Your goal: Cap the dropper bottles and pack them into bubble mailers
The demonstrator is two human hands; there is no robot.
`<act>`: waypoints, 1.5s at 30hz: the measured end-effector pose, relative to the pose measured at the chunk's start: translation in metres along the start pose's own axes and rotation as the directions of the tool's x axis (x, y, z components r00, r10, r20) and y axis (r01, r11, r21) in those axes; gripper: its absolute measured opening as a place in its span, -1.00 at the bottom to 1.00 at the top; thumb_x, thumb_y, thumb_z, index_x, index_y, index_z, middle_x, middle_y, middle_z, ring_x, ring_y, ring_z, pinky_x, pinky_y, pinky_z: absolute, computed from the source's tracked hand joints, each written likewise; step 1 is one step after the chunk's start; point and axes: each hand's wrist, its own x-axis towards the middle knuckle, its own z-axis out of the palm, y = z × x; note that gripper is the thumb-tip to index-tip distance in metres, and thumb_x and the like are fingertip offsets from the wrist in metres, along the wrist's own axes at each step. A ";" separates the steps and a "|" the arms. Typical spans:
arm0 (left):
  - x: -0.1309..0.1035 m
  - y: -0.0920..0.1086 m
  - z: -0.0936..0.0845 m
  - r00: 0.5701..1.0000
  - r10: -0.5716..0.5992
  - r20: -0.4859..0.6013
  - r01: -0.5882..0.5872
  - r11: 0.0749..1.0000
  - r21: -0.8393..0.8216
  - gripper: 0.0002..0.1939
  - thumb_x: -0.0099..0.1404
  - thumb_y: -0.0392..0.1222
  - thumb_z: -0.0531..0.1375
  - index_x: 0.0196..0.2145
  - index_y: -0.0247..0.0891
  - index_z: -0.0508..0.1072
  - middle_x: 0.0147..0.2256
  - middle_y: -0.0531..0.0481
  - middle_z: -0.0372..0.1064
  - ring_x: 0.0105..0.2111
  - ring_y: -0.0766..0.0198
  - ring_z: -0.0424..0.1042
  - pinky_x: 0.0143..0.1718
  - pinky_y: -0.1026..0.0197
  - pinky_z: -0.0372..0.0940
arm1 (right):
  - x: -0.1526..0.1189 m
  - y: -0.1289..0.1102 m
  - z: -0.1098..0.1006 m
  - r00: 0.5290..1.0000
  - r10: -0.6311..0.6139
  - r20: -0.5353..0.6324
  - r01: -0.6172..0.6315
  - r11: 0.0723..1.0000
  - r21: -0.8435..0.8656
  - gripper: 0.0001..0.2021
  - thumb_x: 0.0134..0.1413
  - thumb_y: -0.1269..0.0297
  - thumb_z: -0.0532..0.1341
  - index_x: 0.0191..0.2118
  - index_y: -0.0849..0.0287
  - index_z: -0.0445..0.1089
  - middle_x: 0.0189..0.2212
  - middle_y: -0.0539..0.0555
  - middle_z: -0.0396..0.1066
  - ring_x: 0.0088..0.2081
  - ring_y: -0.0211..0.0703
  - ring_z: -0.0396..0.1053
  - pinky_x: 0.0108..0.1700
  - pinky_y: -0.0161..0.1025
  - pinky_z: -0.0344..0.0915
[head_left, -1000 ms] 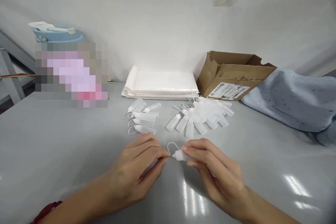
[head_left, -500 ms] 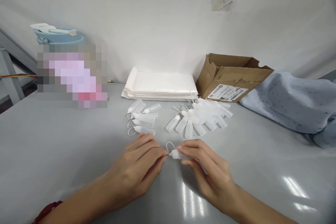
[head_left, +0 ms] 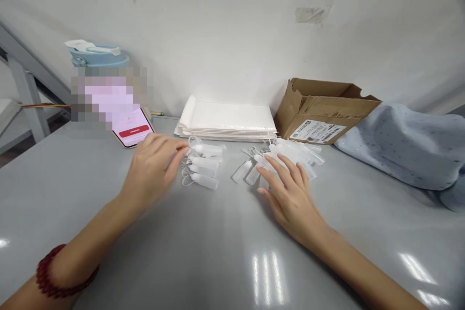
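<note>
Table (head_left: 214,261), left side: its left edge slants away toward the far edge along the wall; the near edge is out of view.
Tub (head_left: 100,59): pale blue, at the far edge on the left, lower part blurred out.
Phone (head_left: 134,131): right of the tub, partly blurred, just beyond the left hand.
Left hand (head_left: 154,164): thumb and forefinger pinched at the nozzle end of one bottle; the exact grip is too small to tell.
Pinched bottle (head_left: 209,150): directly right of the left fingertips, long axis nearly parallel to the far edge, nozzle left, base right; left hand much nearer.
Row (head_left: 205,182): bottles on the pinched one's near side, nozzles also left, the nearest one angled with its base toward the near edge.
Envelopes (head_left: 232,116): white stack along the far edge, just behind row and pile.
Gap: a strip of grey table between row and pile.
Pile (head_left: 298,151): overlapping bottles, near ones fanned, bases toward the near edge.
Right hand (head_left: 296,198): fingers spread over the pile's near side; touching or hovering, cannot tell.
Box (head_left: 327,111): behind the pile, by the far edge.
Cloth (head_left: 403,145): right of the box, bounding that side.
</note>
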 end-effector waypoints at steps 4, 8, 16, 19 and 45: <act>0.000 -0.014 0.005 0.994 -0.094 0.063 0.092 0.995 0.043 -0.79 0.38 -0.20 0.02 -0.24 -0.22 0.45 -0.31 -0.06 0.44 -0.24 0.08 0.29 -0.20 0.07 0.22 | -0.002 -0.002 0.004 0.997 0.034 0.069 -0.031 0.998 -0.046 -0.68 0.31 0.25 0.00 0.05 0.20 0.34 0.19 0.36 0.17 0.24 0.40 -0.02 0.07 0.47 -0.01; -0.001 -0.013 0.005 0.986 -0.147 0.085 0.144 0.989 0.039 -0.77 0.37 -0.21 0.03 -0.17 -0.24 0.47 -0.27 -0.05 0.45 -0.21 0.10 0.30 -0.22 0.10 0.26 | -0.002 -0.001 0.006 0.996 0.068 0.065 -0.063 0.996 -0.068 -0.63 0.33 0.19 -0.06 0.04 0.23 0.35 0.17 0.37 0.19 0.25 0.39 -0.03 0.08 0.46 -0.05; 0.000 0.003 -0.001 0.975 -0.212 0.066 0.213 0.977 -0.008 -0.76 0.34 -0.21 0.03 -0.16 -0.26 0.46 -0.30 -0.04 0.45 -0.21 0.11 0.32 -0.39 0.18 0.26 | -0.002 0.002 0.009 0.998 0.047 0.036 -0.045 0.997 -0.066 -0.64 0.32 0.25 -0.04 0.04 0.34 0.33 0.13 0.40 0.24 0.22 0.38 0.04 0.09 0.45 -0.04; -0.002 0.013 -0.001 0.977 -0.208 0.041 0.210 0.977 -0.038 -0.78 0.33 -0.20 0.05 -0.17 -0.23 0.46 -0.30 -0.04 0.45 -0.20 0.11 0.33 -0.48 0.23 0.23 | -0.002 0.003 0.006 1.000 0.028 0.015 -0.027 0.999 -0.037 -0.69 0.31 0.34 -0.03 -0.01 0.35 0.36 0.08 0.41 0.29 0.19 0.36 0.11 0.08 0.45 -0.03; -0.016 0.046 0.001 0.991 0.134 0.014 -0.128 0.964 -0.233 -0.87 0.31 -0.38 0.09 -0.22 -0.24 0.40 -0.37 0.02 0.43 -0.32 0.23 0.33 -0.20 0.14 0.24 | -0.003 0.004 -0.014 0.903 0.353 -0.245 -0.187 0.835 0.517 -0.91 0.19 0.44 0.16 -0.23 0.10 0.30 -0.18 0.12 0.41 -0.13 -0.11 0.42 -0.21 -0.16 0.42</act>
